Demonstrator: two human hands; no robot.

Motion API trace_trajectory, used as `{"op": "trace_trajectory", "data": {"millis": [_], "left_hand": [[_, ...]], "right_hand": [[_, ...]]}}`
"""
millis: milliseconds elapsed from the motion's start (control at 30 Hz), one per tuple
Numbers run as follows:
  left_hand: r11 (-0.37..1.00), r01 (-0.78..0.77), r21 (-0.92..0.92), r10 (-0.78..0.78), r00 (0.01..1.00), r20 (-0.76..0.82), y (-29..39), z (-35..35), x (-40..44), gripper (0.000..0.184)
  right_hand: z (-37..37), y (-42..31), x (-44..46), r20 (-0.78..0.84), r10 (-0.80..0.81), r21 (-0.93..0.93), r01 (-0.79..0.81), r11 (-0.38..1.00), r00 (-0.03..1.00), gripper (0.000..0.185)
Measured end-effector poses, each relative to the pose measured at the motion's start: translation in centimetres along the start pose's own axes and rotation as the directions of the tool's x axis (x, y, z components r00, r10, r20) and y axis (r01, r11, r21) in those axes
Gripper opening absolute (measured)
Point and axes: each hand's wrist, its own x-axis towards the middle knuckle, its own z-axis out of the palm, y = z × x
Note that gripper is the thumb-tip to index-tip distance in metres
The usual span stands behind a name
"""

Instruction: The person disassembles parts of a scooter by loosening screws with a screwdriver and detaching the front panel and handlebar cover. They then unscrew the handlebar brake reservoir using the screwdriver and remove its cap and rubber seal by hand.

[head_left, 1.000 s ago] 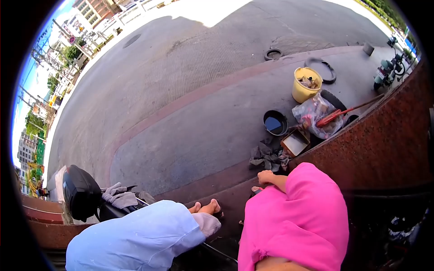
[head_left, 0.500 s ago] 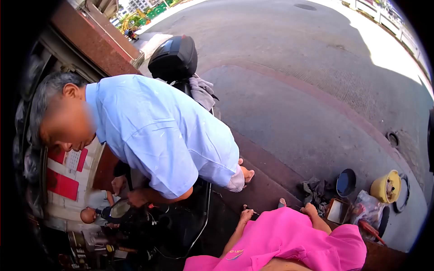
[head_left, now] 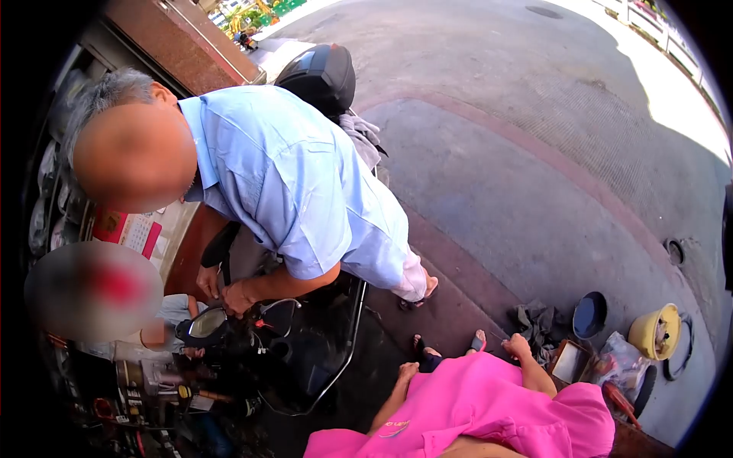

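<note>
Below me, my left hand (head_left: 406, 372) is curled beside the pink shirt (head_left: 473, 397) that I wear, close to my knee. Whatever it might hold is hidden. My right hand (head_left: 518, 347) is closed at the shirt's other side, near a crumpled dark cloth (head_left: 534, 320). A thin line shows by its fingers, too small to name. To my left stands a black scooter (head_left: 305, 366) with a round-edged mirror (head_left: 206, 324). A person in a light blue shirt (head_left: 282, 168) bends over it, both hands by the handlebar.
On the right are a dark blue basin (head_left: 589, 314), a yellow bucket (head_left: 649, 332), a small open box (head_left: 566, 360), a plastic bag (head_left: 622, 362) and a red-handled tool (head_left: 622, 401). Lower left, another person's blurred head (head_left: 95, 294) is near cluttered tools (head_left: 153, 389). A top case (head_left: 319, 76) sits behind.
My view has shifted slightly. The person in blue has turned the head toward me. Another head has come up at lower left. My left hand has moved down and left a little.
</note>
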Motion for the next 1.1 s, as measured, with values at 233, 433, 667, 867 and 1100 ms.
{"op": "trace_trajectory", "data": {"millis": [233, 433, 667, 867, 1100], "left_hand": [[0.908, -0.243, 0.341, 0.095, 0.913, 0.398, 12.7, -2.5, 0.8, 0.039], [0.848, -0.313, 0.427, -0.153, 0.627, 0.764, 26.6, 2.5, 5.8, 0.040], [0.816, -0.247, 0.523, -0.388, 0.437, 0.812, 29.3, 5.8, 7.2, 0.040], [0.845, -0.114, 0.522, -0.406, 0.498, 0.766, 28.3, 7.4, 7.9, 0.036], [0.842, 0.382, 0.380, -0.534, 0.501, 0.680, 27.8, 8.1, 9.3, 0.035]], "right_hand": [[1.8, 3.6, -1.2, -0.029, 0.066, -0.038, -0.067, 0.997, 0.997, 0.023], [0.3, 5.2, -3.9, -0.039, 0.170, 0.131, -0.163, 0.978, 0.985, 0.034], [2.5, 8.1, -6.4, -0.025, 0.383, 0.293, -0.359, 0.886, 0.924, 0.036], [7.3, 9.2, -7.6, 0.019, 0.464, 0.314, -0.446, 0.838, 0.885, 0.039], [5.0, 7.1, -8.1, 0.054, 0.475, 0.367, -0.460, 0.809, 0.878, 0.037]]}}
